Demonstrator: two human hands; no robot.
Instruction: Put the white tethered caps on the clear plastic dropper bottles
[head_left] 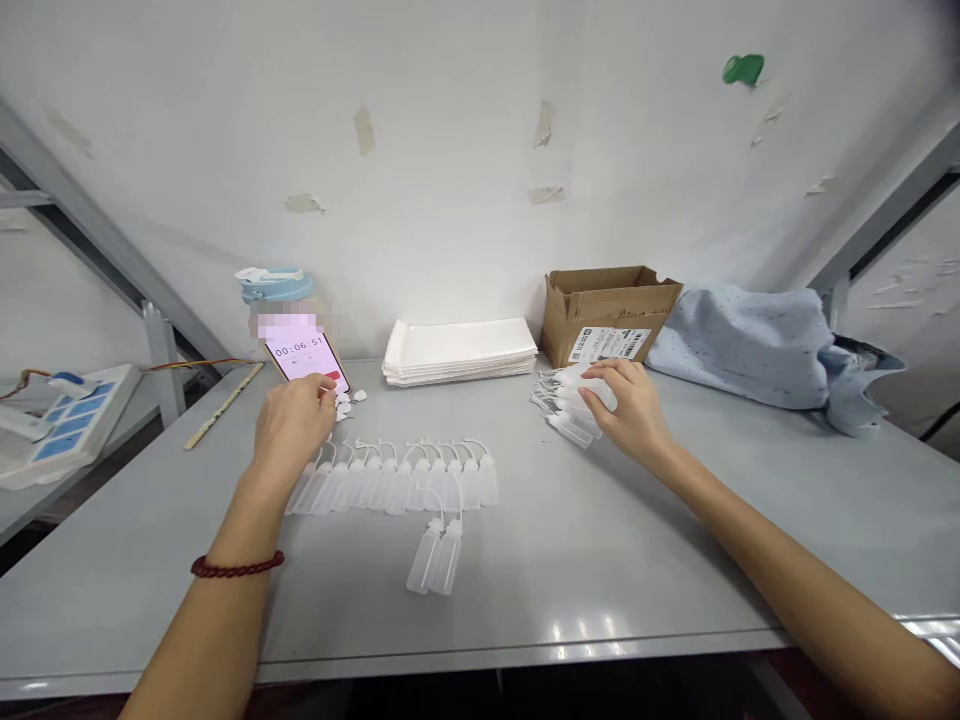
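My left hand is at the far left of the table, in front of the phone, fingers curled and thumb and fingertips close together. Whatever they may hold is hidden. Beside its fingertips lie small white caps. My right hand is over a pile of small translucent bottles with thin bent tubes, its thumb and fingers around a plastic bottle partly hidden by them. A row of similar bottles lies across the middle. Two more bottles lie side by side closer to me.
Behind are a phone running a timer, a stack of white paper sheets, a cardboard box and a light blue cloth. A thin stick and a blue-lidded container are at left.
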